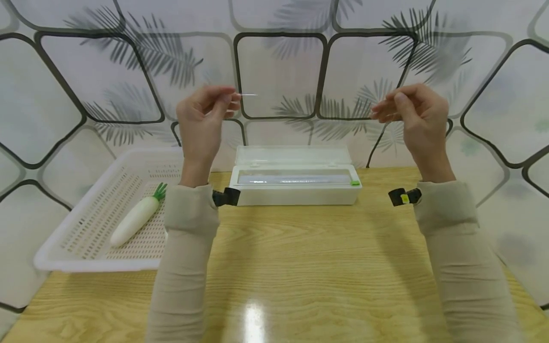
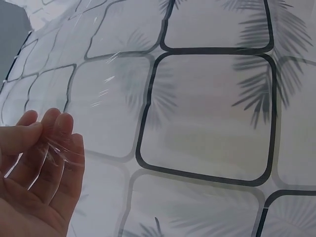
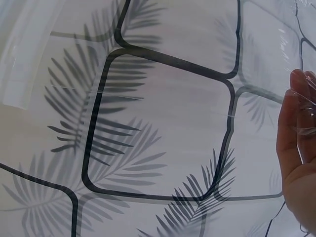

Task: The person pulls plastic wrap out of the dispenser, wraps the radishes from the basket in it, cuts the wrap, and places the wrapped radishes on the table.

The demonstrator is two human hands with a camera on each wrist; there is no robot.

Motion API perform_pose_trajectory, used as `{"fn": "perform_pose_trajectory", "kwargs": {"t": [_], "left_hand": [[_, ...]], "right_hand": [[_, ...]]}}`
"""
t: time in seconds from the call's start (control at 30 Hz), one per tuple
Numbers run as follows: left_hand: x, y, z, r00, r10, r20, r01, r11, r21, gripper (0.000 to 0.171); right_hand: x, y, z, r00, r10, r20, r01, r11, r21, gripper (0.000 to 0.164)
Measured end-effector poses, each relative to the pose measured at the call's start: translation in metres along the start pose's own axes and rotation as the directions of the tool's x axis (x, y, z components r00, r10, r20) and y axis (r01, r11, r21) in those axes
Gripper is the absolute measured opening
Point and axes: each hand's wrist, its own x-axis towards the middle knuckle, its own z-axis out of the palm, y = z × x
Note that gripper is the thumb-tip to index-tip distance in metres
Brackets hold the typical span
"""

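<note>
A sheet of clear cling film point(image 2: 61, 154) stretches between both raised hands. My left hand point(image 1: 201, 121) pinches one side between thumb and fingers, and the film bunches in folds there in the left wrist view. On the other side my right hand point(image 1: 422, 116) pinches the film, with creased film point(image 3: 307, 131) around its fingertips in the right wrist view. From the head, only a thin bright edge of it shows beside the left fingertips. Below and between the hands, a white cling film dispenser point(image 1: 296, 196) stands on the table, its lid point(image 1: 293, 156) raised and a film roll point(image 1: 296, 179) inside.
At the left a white perforated basket point(image 1: 96, 265) holds a white radish point(image 1: 136, 220) with green stalks, partly behind the left sleeve. A green slider point(image 1: 355, 183) sits at the dispenser's right end. The wooden table point(image 1: 309, 267) meets a patterned wall covering point(image 1: 279, 76).
</note>
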Motion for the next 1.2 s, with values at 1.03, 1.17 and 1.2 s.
{"fn": "perform_pose_trajectory", "kwargs": {"t": [1.03,1.17,1.2], "left_hand": [[-0.092,0.015,-0.06,0.942,0.04,0.334,-0.006,0.995,-0.101,0.018],[-0.103,0.016,-0.068,0.894,0.112,0.433,-0.077,0.992,-0.099,0.03],[-0.106,0.016,-0.07,0.879,0.129,0.459,-0.097,0.991,-0.093,0.031]], "right_hand": [[-0.095,-0.041,-0.015,0.982,-0.111,0.155,0.074,0.972,0.225,0.016],[-0.108,-0.043,-0.019,0.965,-0.147,0.215,0.086,0.96,0.268,0.015],[-0.111,-0.044,-0.02,0.958,-0.158,0.24,0.087,0.956,0.281,0.015]]}}
